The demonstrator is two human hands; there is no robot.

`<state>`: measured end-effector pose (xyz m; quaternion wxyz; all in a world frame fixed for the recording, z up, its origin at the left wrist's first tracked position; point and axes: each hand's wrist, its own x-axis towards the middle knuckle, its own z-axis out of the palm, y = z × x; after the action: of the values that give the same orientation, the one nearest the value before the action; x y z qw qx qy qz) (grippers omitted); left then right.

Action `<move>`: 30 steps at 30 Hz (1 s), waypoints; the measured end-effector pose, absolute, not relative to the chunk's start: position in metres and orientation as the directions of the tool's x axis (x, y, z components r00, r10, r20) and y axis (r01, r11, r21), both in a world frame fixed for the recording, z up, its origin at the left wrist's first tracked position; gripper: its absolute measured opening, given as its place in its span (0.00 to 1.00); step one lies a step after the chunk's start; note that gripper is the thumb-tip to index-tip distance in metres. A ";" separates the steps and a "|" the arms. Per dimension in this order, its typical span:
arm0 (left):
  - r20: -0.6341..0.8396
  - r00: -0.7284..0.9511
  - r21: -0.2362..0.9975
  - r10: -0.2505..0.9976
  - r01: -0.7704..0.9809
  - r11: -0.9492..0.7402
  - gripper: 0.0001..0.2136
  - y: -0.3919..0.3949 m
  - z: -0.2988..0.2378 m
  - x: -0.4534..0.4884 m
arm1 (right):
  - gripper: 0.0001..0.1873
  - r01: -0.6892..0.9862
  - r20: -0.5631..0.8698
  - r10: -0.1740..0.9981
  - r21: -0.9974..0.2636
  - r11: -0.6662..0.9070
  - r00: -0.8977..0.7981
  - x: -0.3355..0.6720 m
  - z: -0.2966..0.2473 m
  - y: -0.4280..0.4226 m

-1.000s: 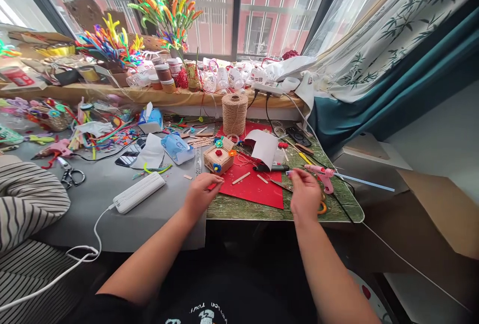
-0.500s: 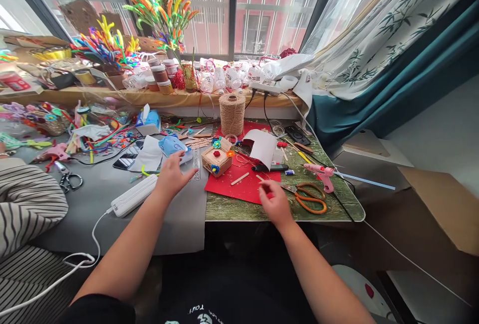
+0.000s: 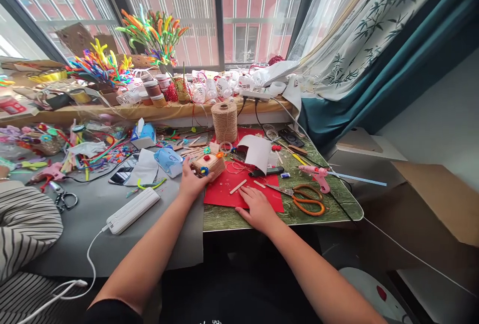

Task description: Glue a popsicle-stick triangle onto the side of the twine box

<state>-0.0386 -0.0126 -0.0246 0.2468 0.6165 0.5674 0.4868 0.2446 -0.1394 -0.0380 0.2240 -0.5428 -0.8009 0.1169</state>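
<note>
My left hand (image 3: 191, 184) grips the near left side of a small wooden box (image 3: 209, 163) decorated with red, blue and orange flowers, which sits at the edge of the red paper sheet (image 3: 224, 192). My right hand (image 3: 256, 208) lies flat, fingers spread, on the red sheet's near edge. Wooden sticks (image 3: 238, 186) lie on the sheet just beyond my right fingers. Orange-handled scissors (image 3: 305, 199) rest to the right of that hand, with a pink glue gun (image 3: 316, 174) behind them.
A twine spool (image 3: 224, 120), a curled white paper (image 3: 258, 150), a white power strip (image 3: 132, 203) with cable, a tissue pack (image 3: 168, 160), a phone (image 3: 119, 176) and heaps of coloured pipe cleaners (image 3: 93, 147) crowd the table. Jars line the windowsill. Cardboard (image 3: 437, 199) lies at right.
My left hand moved right from the tissue pack and took hold of the wooden box. My right hand slid left off the scissors area and flattened on the red sheet.
</note>
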 end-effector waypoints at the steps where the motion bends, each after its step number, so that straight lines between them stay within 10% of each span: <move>1: 0.312 -0.139 0.876 0.940 0.426 -0.227 0.55 -0.009 -0.023 -0.043 | 0.34 0.803 0.246 0.914 -0.440 0.402 -0.323 0.251 -0.038 -0.141; 17: 0.543 -0.143 0.833 0.828 0.222 -0.507 0.53 0.010 -0.037 -0.026 | 0.30 0.778 0.274 0.887 -0.430 0.459 -0.372 0.272 -0.039 -0.150; 30: 0.401 -0.005 0.915 0.916 0.040 -0.401 0.49 0.015 -0.042 -0.028 | 0.28 0.783 0.263 0.894 -0.435 0.445 -0.362 0.270 -0.037 -0.151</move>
<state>-0.0277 0.0149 -0.0417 0.3742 0.5979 0.3996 0.5856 0.2704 -0.1505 -0.0366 0.2353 -0.5133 -0.8168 0.1186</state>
